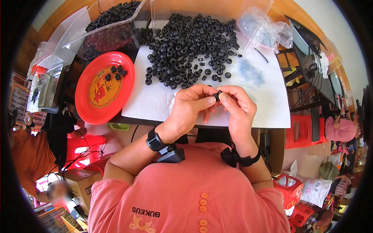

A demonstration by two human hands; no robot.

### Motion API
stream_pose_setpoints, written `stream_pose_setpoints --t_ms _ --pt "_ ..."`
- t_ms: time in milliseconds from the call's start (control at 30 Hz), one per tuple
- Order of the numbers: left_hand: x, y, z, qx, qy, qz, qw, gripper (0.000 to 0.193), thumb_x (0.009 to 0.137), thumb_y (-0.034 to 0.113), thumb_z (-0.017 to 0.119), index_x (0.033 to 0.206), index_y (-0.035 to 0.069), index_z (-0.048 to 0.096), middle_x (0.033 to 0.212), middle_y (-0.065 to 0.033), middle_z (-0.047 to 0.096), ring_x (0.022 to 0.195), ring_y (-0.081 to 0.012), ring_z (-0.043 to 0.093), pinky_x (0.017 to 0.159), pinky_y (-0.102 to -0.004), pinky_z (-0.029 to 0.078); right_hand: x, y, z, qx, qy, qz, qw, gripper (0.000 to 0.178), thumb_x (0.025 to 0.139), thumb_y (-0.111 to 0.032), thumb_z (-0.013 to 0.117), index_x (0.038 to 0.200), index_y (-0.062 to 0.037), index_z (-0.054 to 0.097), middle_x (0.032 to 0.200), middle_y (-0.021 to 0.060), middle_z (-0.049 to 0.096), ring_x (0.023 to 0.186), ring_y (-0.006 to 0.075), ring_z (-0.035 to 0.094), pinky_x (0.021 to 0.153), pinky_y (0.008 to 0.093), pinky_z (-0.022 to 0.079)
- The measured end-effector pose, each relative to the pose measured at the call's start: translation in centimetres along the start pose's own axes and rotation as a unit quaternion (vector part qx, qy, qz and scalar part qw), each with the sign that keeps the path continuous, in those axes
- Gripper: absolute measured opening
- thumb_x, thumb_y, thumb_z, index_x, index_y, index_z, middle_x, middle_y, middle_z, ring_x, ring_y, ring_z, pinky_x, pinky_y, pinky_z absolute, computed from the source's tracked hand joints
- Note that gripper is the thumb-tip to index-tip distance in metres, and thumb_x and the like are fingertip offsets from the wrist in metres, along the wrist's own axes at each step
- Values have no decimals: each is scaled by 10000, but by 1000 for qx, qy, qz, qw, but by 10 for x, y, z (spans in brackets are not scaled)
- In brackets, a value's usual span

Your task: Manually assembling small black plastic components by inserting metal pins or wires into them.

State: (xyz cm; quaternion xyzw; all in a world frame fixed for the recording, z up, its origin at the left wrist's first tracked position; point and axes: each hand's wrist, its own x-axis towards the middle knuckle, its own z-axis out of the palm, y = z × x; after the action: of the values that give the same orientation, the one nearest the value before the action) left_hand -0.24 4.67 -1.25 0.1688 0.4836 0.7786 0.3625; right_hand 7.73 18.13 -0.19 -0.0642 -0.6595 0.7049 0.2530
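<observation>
I see the left hand (186, 103) and right hand (240, 106) pinch a black piece (217, 96); a weak grip may drop it.

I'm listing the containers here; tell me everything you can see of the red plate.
The plate is round and bright red, apparently plastic and slightly glossy, with a broad rim and a yellow-orange middle printed with red markings. It lies face up left of the white sheet, its right side seeming to overlap the sheet's edge. A few black parts rest on it, toward its far right side. Neither the left hand nor the right hand touches it.
</observation>
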Motion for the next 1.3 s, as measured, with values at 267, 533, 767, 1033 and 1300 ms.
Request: stream_pose_setpoints --t_ms 267,533,767,1033,1300 --pt "-1 -6 1 25 9 39 999 149 943 6 594 1084 -36 616 892 -91 649 700 -127 615 498 -233 485 -3 10 -5 -138 1 -102 985 106 933 -23 628 1028 16 652 880 35 659 764 81 594 705 223 472" --pt "0 -2 1 25 16 39 999 121 937 23 611 1046 -24 636 855 -50 650 692 -81 594 476 -211 473 -2 0 -6 -6 -29 -5 1000 124 934 -40 640 1049 7 640 890 32 669 780 64 588 704 218 476" --pt "-2 -2 3 18 10 34 999 126 931 18 614 1047 -29 633 856 -54 651 687 -73 588 468 -201 460 -4 1 -6 -185 -13 -123 975 92 920 -19 641 1009 7 639 871 49 646 781 83 591 688 222 473" --pt "-2 -3 4 36 23 42 998 117 926 12 612 1034 -25 639 800 -42 631 610 -58 552 436 -195 419 -1 4 -7 -168 -21 -106 980 56 914 -8 635 970 -2 627 794 66 596 694 134 576 627 250 457" --pt "-2 -3 4 47 31 33 998 119 927 -2 615 1044 -8 637 773 -48 629 583 -63 543 425 -191 385 4 -11 -7 -403 -61 -280 869 211 796 75 621 984 -18 598 794 124 567 653 301 573 562 371 456"
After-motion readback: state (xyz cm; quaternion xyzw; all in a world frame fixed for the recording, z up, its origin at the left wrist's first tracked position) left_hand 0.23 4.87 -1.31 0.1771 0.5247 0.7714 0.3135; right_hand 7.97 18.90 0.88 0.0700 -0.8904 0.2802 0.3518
